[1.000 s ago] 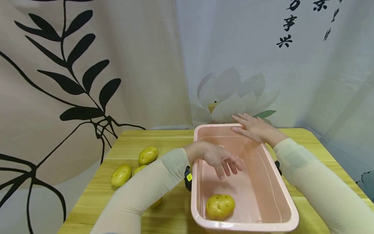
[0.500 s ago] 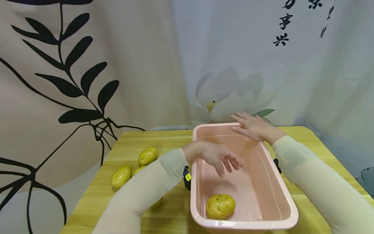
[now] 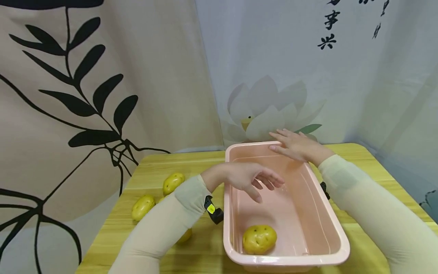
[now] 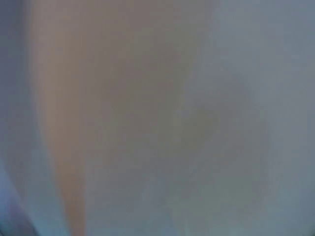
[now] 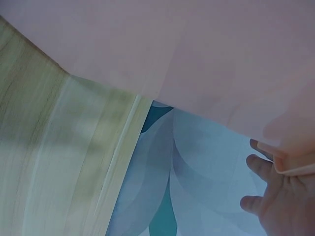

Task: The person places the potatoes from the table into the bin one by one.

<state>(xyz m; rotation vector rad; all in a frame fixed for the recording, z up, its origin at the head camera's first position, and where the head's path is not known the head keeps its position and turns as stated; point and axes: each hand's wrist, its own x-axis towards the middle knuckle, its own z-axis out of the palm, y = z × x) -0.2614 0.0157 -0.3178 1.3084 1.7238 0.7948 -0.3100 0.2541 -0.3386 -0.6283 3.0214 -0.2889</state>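
Hovering over pink basin [image 3: 313, 205]: left hand [image 3: 251, 179], relaxed | right hand [image 3: 295, 146]: straight-fingered on rim [image 3: 287, 260] | potato [image 3: 259, 239]: inside

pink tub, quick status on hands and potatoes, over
Left hand above pink tub, holding nothing. Right hand at its far right corner. One potato inside, near end. Other potatoes left of tub, left sleeve hiding some.

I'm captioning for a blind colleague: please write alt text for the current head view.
A person's left hand hangs over a pink tub with one potato inside; the right hand is at the tub's far right corner. More potatoes lie to the left on a wooden table; printed fabric hangs behind.
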